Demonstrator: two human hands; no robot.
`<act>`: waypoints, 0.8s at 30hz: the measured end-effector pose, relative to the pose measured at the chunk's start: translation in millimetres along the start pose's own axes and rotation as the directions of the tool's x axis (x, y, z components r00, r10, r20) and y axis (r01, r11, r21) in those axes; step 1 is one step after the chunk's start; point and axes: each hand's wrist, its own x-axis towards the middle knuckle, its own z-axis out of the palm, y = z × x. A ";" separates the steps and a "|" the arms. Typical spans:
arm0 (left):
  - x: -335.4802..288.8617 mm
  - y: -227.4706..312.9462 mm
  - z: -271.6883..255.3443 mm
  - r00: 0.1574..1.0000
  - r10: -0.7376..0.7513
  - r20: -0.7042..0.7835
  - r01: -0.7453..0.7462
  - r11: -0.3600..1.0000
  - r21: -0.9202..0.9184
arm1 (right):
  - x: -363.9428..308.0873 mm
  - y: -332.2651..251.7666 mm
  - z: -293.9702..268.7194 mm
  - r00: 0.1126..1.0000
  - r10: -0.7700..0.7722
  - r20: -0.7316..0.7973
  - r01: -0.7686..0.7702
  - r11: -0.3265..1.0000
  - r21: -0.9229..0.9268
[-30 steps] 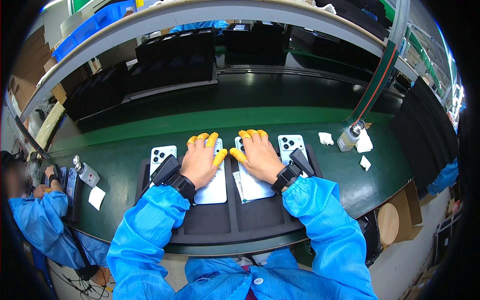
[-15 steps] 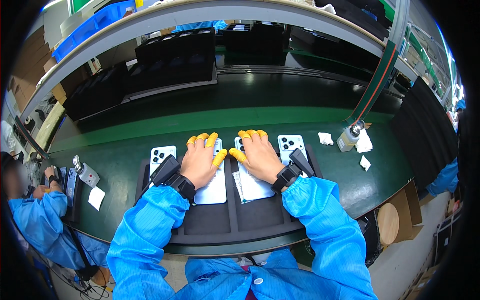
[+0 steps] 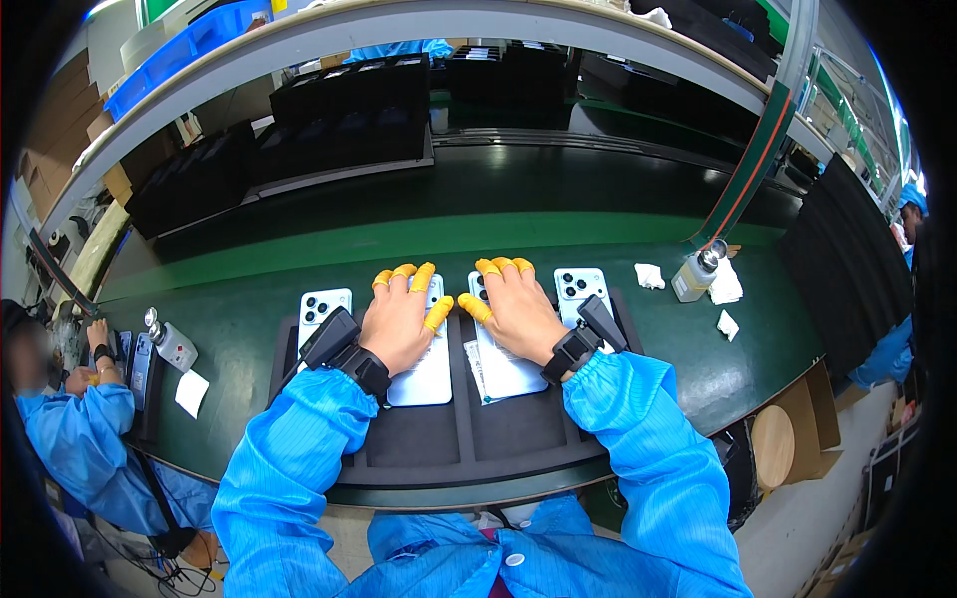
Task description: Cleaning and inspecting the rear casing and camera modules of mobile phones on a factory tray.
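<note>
Yellow-capped fingers — both hands flat on pale phones [image 3: 429,371], tray [image 3: 449,439].

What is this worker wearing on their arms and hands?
Both arms are in loose, bright blue sleeves with gathered cuffs. Each wrist carries a black strap with a boxy black device standing out from it. The left hand and the right hand are otherwise bare, apart from small yellow-orange rubber caps over the fingers and thumbs.
</note>
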 end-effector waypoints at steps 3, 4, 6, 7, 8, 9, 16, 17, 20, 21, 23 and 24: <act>-0.1 0.3 0.3 1.000 -0.001 -0.003 0.001 1.000 -0.006 | 0.1 0.6 0.8 1.000 0.000 0.003 0.000 1.000 -0.008; -0.2 0.3 0.5 1.000 -0.002 -0.008 0.002 1.000 -0.010 | 0.1 0.8 1.1 1.000 -0.001 0.008 0.001 1.000 -0.016; -0.8 -3.4 3.1 0.999 -0.006 -0.049 0.003 0.998 -0.056 | -0.4 -1.2 -1.0 1.000 0.001 0.009 -0.001 1.000 -0.015; -1.2 -6.1 3.8 0.996 -0.008 -0.090 -0.001 0.995 -0.100 | -0.4 -1.9 -1.8 1.000 0.006 0.008 -0.006 1.000 -0.015; 0.0 -8.6 3.7 0.996 -0.008 -0.090 -0.001 0.995 -0.100 | 0.6 0.7 -1.4 1.000 0.006 0.009 -0.006 1.000 -0.015; 2.0 -12.1 2.7 0.987 -0.012 -0.157 0.002 0.998 -0.067 | 2.3 5.3 -0.9 0.998 -0.003 -0.070 0.002 1.000 -0.013; 11.7 -48.1 -20.8 0.905 -0.259 -0.338 0.343 0.914 0.215 | 3.7 39.2 -21.1 0.919 0.257 -0.300 -0.342 0.897 -0.281; 11.8 -49.0 -27.6 0.892 -0.385 -0.236 0.438 0.864 0.247 | 3.2 37.7 -26.3 0.899 0.385 -0.209 -0.434 0.847 -0.308; 11.3 -58.4 -33.6 0.861 -0.508 -0.038 0.504 0.839 0.203 | 5.3 41.0 -34.3 0.846 0.530 -0.055 -0.528 0.819 -0.226; 11.0 -58.6 -33.2 0.860 -0.508 -0.038 0.505 0.839 0.203 | 5.1 39.7 -38.7 0.838 0.546 -0.002 -0.531 0.815 -0.232; 9.5 -56.4 -35.5 0.861 -0.501 0.083 0.466 0.845 0.261 | 4.2 38.2 -40.8 0.840 0.543 0.008 -0.524 0.814 -0.249; 9.2 -55.9 -36.1 0.861 -0.502 0.085 0.467 0.845 0.261 | 3.9 38.0 -40.7 0.842 0.539 0.018 -0.516 0.814 -0.265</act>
